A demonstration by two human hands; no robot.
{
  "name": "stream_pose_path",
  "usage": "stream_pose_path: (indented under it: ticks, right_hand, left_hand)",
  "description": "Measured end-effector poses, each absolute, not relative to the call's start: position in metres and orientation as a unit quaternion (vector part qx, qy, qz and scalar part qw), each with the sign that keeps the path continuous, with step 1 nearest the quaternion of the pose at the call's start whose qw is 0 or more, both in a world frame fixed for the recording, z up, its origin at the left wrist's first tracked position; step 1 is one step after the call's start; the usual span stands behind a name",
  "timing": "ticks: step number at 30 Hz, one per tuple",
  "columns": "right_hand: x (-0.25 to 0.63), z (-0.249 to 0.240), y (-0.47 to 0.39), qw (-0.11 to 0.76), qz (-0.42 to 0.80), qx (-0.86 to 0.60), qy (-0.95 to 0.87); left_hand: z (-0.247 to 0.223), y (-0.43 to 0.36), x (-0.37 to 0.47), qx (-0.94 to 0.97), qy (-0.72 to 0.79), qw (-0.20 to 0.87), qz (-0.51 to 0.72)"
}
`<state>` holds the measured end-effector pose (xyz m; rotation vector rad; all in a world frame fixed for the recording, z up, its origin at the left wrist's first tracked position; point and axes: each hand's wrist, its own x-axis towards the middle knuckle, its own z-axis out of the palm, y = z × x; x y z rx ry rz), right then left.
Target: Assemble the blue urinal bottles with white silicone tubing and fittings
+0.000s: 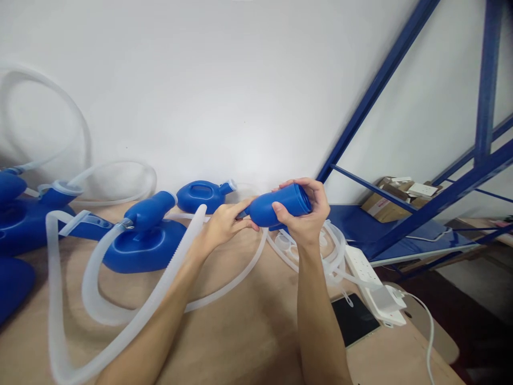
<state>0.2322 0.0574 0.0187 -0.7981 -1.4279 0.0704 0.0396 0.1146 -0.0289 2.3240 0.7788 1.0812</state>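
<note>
The left hand (228, 222) is closed around the narrow end of a rounded, funnel-shaped blue plastic piece (269, 208), right of the centre of the frame. The right hand (308, 216) grips the wide end of the same piece, its thumb on the near side and its fingers over the top. The piece lies tilted in the air above the table, its round mouth (ringed with ridges) turned toward the right of the frame.

Behind the left hand, a squat blue plastic bottle with a handle opening (201, 197) stands near the white wall (244, 96). At left of centre is a larger blue plastic bottle (140, 248) (a second rounded blue piece (150, 212) sits over it), and a wide translucent ribbed hose (160, 291) sweeps in front. More blue bottles (30, 224) fill the left edge.

Just right of and below the right hand lie loops of clear tubing (334, 256). Nearer the lower right are a white power strip (363, 270) and a flat device with a black screen (355, 319), both on the light brown tabletop (240, 331). At the right, a blue metal shelf (356, 227) holds an open cardboard box (385, 202) (white items poke out of it).
</note>
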Motion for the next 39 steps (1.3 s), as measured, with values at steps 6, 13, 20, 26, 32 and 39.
stream_pose_path:
  ticks: [6, 13, 20, 26, 32, 39]
  right_hand:
    - [0.233, 0.030, 0.040, 0.616, -0.075, -0.353, -0.701]
    - [0.242, 0.050, 0.014, 0.686, -0.097, -0.303, -0.654]
    - [0.292, 0.038, 0.035, 0.672, 0.003, -0.446, -0.591]
    - [0.268, 0.030, 0.051, 0.525, 0.076, -0.494, -0.689]
    - [0.257, 0.033, 0.049, 0.301, 0.094, -0.516, -0.797]
    - [0.278, 0.029, 0.050, 0.368, 0.045, -0.541, -0.755]
  left_hand:
    - [-0.040, 0.120, 0.051, 0.837, 0.315, 0.228, 0.385]
    - [-0.047, 0.131, 0.035, 0.847, 0.335, 0.208, 0.356]
    - [-0.016, 0.115, 0.022, 0.830, 0.342, 0.206, 0.389]
    - [-0.006, 0.106, 0.024, 0.834, 0.348, 0.199, 0.378]
    - [-0.047, 0.124, 0.038, 0.877, 0.355, 0.212, 0.245]
    - [-0.033, 0.092, 0.054, 0.885, 0.347, 0.254, 0.180]
